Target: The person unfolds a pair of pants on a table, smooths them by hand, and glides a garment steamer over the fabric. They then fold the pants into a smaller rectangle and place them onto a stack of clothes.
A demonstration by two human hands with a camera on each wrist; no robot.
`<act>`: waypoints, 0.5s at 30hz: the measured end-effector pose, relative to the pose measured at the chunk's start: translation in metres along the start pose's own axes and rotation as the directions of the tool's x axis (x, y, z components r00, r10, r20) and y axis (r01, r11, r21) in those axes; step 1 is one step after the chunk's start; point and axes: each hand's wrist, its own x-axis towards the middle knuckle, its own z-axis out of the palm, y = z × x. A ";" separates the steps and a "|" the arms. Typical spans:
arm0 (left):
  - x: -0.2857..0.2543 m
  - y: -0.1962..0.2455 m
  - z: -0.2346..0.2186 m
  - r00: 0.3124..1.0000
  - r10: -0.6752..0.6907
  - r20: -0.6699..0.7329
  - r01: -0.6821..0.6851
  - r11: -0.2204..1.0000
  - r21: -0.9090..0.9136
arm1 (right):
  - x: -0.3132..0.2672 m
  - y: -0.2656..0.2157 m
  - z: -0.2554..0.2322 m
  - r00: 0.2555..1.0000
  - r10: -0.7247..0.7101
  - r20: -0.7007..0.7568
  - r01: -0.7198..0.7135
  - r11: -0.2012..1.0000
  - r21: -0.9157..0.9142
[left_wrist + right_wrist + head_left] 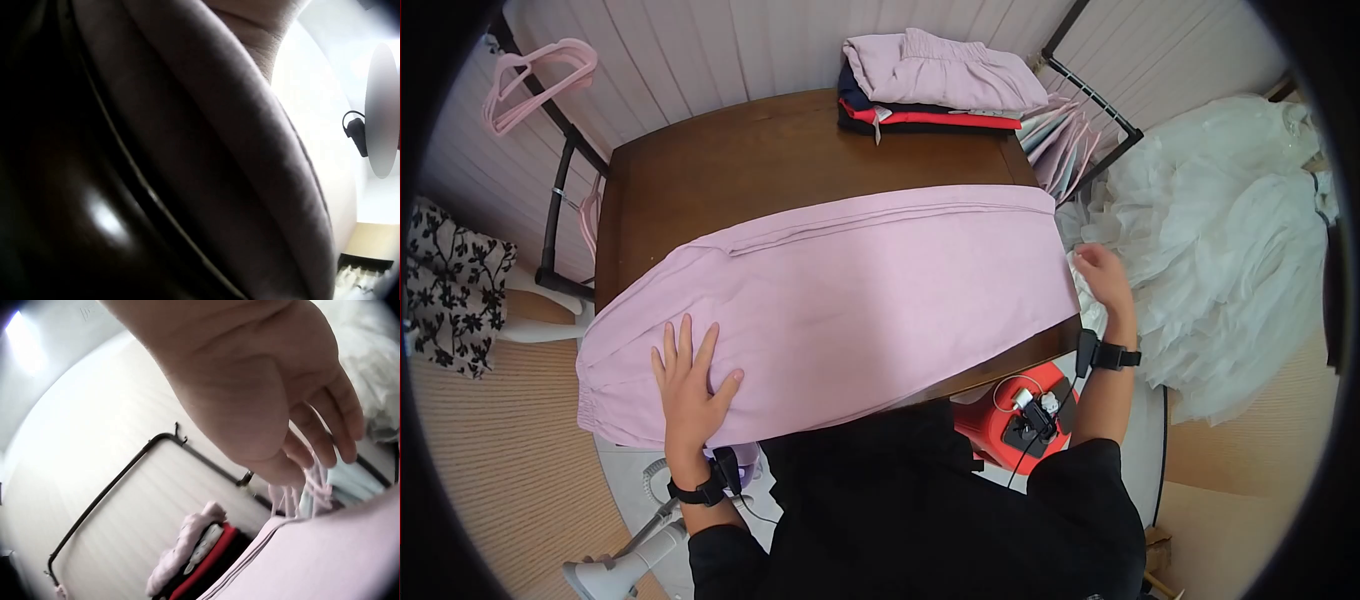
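Resting spread on pink garment (870, 290), left hand (691, 383); right hand (1104, 278) (fingers loosely bent) near garment's edge.

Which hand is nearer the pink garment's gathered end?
Left. The left hand lies on the pink garment close to the gathered end; the right hand is just beyond the opposite end.

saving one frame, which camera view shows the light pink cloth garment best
The head view: the light pink cloth garment lies almost fully visible on the brown wooden table. The left wrist view shows only shadowed folds close up; the right wrist view, a cropped part at lower right.
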 end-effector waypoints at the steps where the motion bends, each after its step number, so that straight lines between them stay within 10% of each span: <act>1: 0.001 0.001 0.001 1.000 0.006 0.002 -0.006 1.000 0.004 | -0.008 -0.023 0.007 1.000 0.005 -0.002 -0.005 1.000 0.005; 3: -0.001 0.000 0.001 1.000 0.011 -0.008 -0.011 1.000 0.016 | -0.014 -0.056 0.019 0.965 -0.262 0.019 0.262 0.950 -0.173; 8: -0.006 -0.008 -0.002 0.999 0.040 -0.022 -0.039 0.999 0.036 | 0.038 -0.054 0.048 0.945 -0.327 0.030 0.327 0.931 -0.159; 15: -0.001 -0.004 -0.018 0.995 0.004 0.095 -0.001 1.000 -0.031 | 0.092 -0.081 0.053 0.982 -0.181 -0.049 0.166 0.962 -0.215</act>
